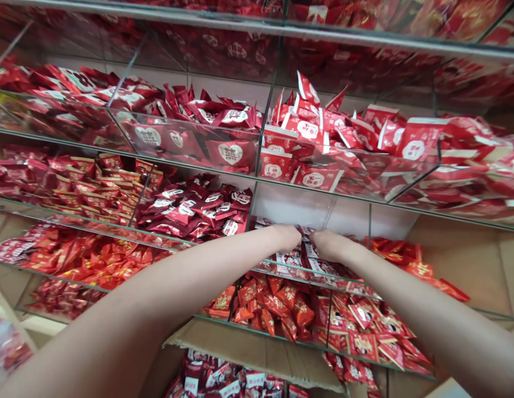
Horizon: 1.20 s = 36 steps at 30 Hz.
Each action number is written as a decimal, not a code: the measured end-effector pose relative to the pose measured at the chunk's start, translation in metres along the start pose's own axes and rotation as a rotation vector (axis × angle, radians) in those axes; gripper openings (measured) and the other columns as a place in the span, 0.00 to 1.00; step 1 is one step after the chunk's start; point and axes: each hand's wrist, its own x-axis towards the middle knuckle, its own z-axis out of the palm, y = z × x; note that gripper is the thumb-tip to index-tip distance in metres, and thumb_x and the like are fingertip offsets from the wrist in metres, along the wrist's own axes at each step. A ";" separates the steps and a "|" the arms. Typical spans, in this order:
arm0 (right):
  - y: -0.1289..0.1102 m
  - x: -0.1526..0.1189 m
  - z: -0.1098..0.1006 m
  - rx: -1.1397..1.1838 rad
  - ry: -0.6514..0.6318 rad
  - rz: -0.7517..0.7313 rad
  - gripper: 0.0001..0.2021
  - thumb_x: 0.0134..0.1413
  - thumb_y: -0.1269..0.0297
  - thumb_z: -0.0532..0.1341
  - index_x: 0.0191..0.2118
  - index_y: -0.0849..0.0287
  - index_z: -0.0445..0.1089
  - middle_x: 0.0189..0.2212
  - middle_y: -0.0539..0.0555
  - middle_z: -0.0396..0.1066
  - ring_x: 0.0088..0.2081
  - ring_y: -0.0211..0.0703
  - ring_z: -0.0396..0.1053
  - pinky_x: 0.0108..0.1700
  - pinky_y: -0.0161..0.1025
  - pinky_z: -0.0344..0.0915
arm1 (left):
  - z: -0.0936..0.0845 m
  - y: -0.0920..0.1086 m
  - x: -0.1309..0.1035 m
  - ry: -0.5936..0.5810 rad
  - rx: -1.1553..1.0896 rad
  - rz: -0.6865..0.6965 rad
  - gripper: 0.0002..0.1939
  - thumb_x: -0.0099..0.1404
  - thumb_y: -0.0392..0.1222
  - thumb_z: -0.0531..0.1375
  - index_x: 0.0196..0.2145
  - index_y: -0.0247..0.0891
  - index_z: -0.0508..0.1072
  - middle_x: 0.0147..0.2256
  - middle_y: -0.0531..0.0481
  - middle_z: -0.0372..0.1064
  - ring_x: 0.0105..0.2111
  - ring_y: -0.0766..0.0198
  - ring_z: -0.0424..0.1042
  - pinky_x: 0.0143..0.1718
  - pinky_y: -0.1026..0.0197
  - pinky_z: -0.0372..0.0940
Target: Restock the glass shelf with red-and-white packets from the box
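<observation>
My left hand (289,239) and my right hand (326,245) reach side by side into a clear-fronted shelf compartment in the middle. Both are curled over dark red and white wrapped packets (290,266), with a narrow gap between the hands. The fingertips point down and away, so whatever they grip is hidden among the packets. The packets lie low in the compartment, and its white back wall (298,205) shows above them. Below, an open cardboard box (260,351) holds similar dark red and white packets (227,381).
Glass shelves with clear front strips (348,166) and upright dividers surround my hands. Red packets (309,130) fill the bin above, maroon packets (190,207) the bin to the left. Orange-red packets (277,304) lie on the shelf below. A glass shelf edge (198,22) runs overhead.
</observation>
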 end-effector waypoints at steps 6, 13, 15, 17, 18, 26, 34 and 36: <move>0.003 -0.001 0.007 -0.012 0.008 0.010 0.15 0.44 0.81 0.51 0.38 0.68 0.69 0.37 0.66 0.72 0.40 0.50 0.70 0.35 0.36 0.63 | -0.004 -0.002 -0.001 -0.008 0.020 0.053 0.17 0.53 0.35 0.56 0.42 0.36 0.71 0.40 0.41 0.72 0.39 0.54 0.70 0.36 0.60 0.64; 0.008 0.001 0.025 0.003 0.110 0.061 0.15 0.44 0.80 0.49 0.37 0.66 0.69 0.34 0.64 0.73 0.37 0.48 0.71 0.32 0.36 0.61 | -0.025 -0.005 -0.032 -0.042 0.039 -0.015 0.18 0.55 0.41 0.54 0.43 0.34 0.70 0.41 0.38 0.72 0.38 0.52 0.70 0.35 0.58 0.64; 0.006 0.000 0.025 0.027 0.214 0.003 0.14 0.44 0.78 0.49 0.35 0.66 0.69 0.33 0.64 0.72 0.36 0.48 0.70 0.34 0.37 0.61 | -0.029 -0.006 -0.042 -0.081 0.046 -0.018 0.20 0.54 0.43 0.56 0.45 0.36 0.69 0.42 0.40 0.71 0.39 0.53 0.70 0.35 0.59 0.64; 0.002 -0.003 0.022 0.105 0.296 -0.105 0.11 0.47 0.74 0.50 0.32 0.64 0.69 0.32 0.61 0.73 0.35 0.46 0.70 0.36 0.37 0.61 | -0.032 -0.008 -0.047 -0.148 0.065 -0.034 0.22 0.50 0.42 0.60 0.44 0.35 0.69 0.42 0.40 0.72 0.37 0.53 0.71 0.33 0.59 0.64; -0.001 -0.005 0.019 0.163 0.306 -0.173 0.11 0.49 0.70 0.50 0.32 0.62 0.70 0.31 0.59 0.73 0.34 0.45 0.69 0.36 0.36 0.61 | -0.032 -0.009 -0.048 -0.186 0.078 -0.045 0.23 0.47 0.41 0.62 0.43 0.34 0.70 0.41 0.40 0.72 0.36 0.52 0.71 0.32 0.59 0.64; -0.011 -0.013 0.011 0.408 0.190 -0.434 0.12 0.51 0.59 0.53 0.34 0.59 0.71 0.33 0.54 0.74 0.33 0.41 0.69 0.36 0.35 0.62 | -0.016 -0.011 -0.036 -0.323 0.179 -0.050 0.19 0.37 0.32 0.66 0.32 0.29 0.76 0.32 0.36 0.75 0.29 0.49 0.71 0.30 0.57 0.63; -0.011 -0.010 0.016 0.421 0.202 -0.437 0.12 0.51 0.60 0.53 0.33 0.60 0.71 0.30 0.54 0.74 0.31 0.41 0.69 0.34 0.35 0.61 | -0.006 -0.012 -0.033 -0.211 0.092 -0.130 0.11 0.31 0.25 0.65 0.18 0.33 0.76 0.25 0.38 0.75 0.29 0.49 0.71 0.31 0.57 0.63; -0.011 -0.010 0.017 0.438 0.201 -0.429 0.11 0.50 0.61 0.54 0.34 0.59 0.71 0.31 0.54 0.74 0.31 0.41 0.69 0.34 0.35 0.61 | -0.002 -0.013 -0.028 -0.130 0.025 -0.161 0.11 0.25 0.21 0.65 0.09 0.34 0.72 0.20 0.39 0.74 0.26 0.49 0.71 0.29 0.56 0.64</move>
